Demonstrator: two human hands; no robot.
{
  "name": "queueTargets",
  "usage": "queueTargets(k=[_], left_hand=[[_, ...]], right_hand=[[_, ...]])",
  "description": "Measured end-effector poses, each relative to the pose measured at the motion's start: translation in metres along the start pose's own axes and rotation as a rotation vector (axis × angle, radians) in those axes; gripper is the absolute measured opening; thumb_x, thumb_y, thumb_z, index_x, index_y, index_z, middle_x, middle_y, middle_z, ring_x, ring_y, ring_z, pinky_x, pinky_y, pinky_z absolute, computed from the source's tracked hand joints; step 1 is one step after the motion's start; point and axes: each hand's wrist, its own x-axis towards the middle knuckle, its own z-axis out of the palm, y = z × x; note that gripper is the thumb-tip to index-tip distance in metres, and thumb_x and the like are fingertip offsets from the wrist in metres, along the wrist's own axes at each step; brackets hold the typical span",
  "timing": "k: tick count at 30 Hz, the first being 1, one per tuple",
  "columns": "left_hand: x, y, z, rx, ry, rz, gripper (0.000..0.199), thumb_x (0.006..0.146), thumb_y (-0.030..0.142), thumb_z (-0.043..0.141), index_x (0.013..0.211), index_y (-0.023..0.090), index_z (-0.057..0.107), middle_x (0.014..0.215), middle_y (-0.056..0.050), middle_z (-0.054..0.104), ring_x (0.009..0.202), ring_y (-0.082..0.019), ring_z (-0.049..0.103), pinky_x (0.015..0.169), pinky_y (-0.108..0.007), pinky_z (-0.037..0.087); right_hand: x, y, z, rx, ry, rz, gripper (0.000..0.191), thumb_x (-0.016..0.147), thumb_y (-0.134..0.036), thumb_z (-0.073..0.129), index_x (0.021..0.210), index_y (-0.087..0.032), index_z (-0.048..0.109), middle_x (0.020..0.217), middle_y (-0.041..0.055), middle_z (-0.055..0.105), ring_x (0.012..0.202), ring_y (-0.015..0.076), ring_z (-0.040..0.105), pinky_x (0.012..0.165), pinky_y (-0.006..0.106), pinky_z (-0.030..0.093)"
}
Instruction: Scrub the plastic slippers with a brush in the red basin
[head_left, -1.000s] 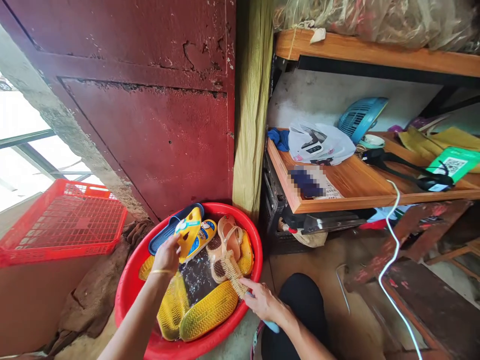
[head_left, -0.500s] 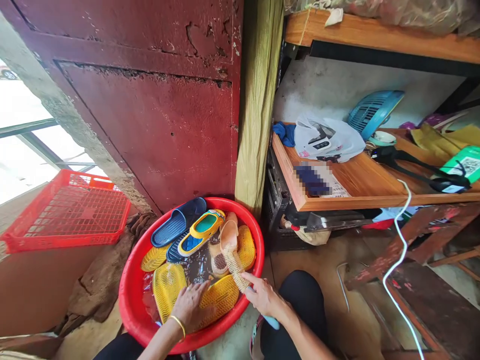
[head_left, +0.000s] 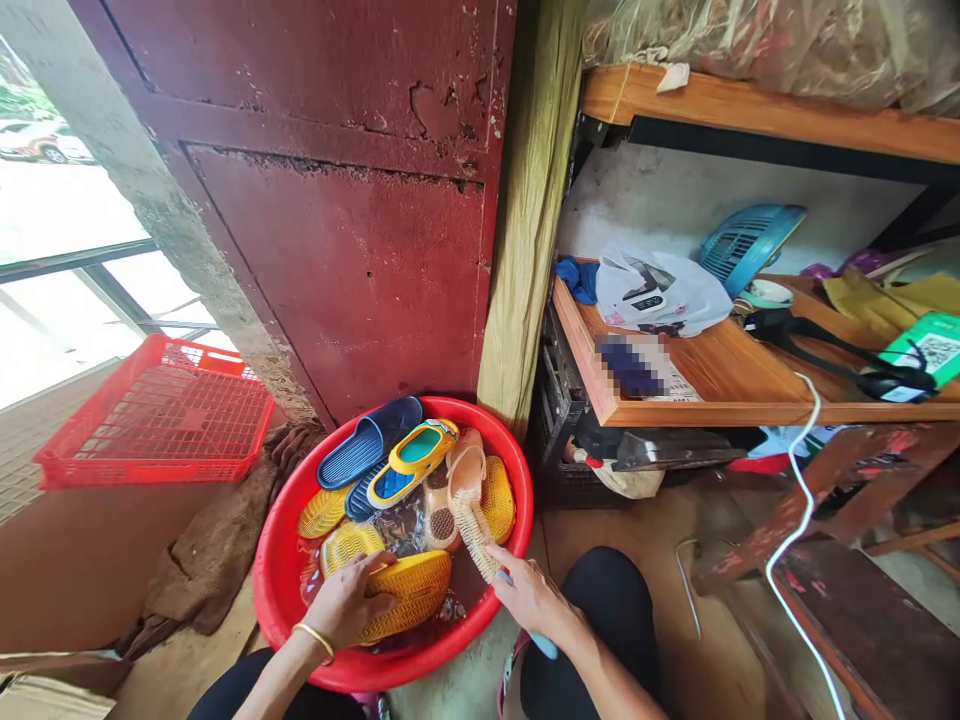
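A red plastic basin (head_left: 517, 520) sits on the floor, holding shallow water and a pile of slippers. My left hand (head_left: 343, 600) grips a yellow ridged-sole slipper (head_left: 412, 590) inside the basin. My right hand (head_left: 534, 595) holds a wooden-backed scrub brush (head_left: 474, 535) with a blue handle, its bristle end against a peach sandal (head_left: 466, 475). A navy slipper (head_left: 367, 440) and a yellow-and-blue slipper (head_left: 409, 465) lie at the far side. Other yellow slippers (head_left: 349, 545) lie partly hidden under my left hand.
A maroon metal door (head_left: 337, 250) rises behind the basin, with a red plastic crate (head_left: 154, 415) and brown cloth (head_left: 214, 540) to its left. A wooden shelf (head_left: 675, 385) with bags and a small blue fan stands right. A white cable (head_left: 799, 500) hangs down.
My left hand has moved from lifting a yellow slipper to gripping a yellow sole low in the basin. The slippers have been rearranged, and my right hand stays with the brush near the sandal.
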Motion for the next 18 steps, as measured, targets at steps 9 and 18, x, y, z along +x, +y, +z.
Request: queueTargets(k=[9, 18], left_hand=[[-0.024, -0.015, -0.020, -0.754, 0.046, -0.434, 0.053, 0.044, 0.035, 0.095, 0.093, 0.024, 0.077, 0.083, -0.003, 0.079, 0.073, -0.029, 0.075, 0.067, -0.037, 0.062], [-0.001, -0.035, 0.031, -0.965, 0.461, -0.550, 0.023, 0.076, 0.024, 0.078, 0.098, 0.022, 0.073, 0.086, -0.003, 0.079, 0.082, -0.022, 0.076, 0.085, -0.037, 0.060]], right_hand=[[-0.007, -0.005, 0.018, 0.017, 0.018, -0.090, 0.056, 0.097, -0.031, 0.047, 0.153, -0.026, 0.048, 0.134, 0.0094, 0.068, 0.118, 0.0268, 0.066, 0.104, 0.037, 0.048], [0.042, -0.073, 0.061, -0.085, 0.027, -0.155, 0.053, 0.099, -0.026, 0.043, 0.152, -0.022, 0.047, 0.143, 0.0094, 0.063, 0.123, 0.0259, 0.064, 0.106, 0.037, 0.046]])
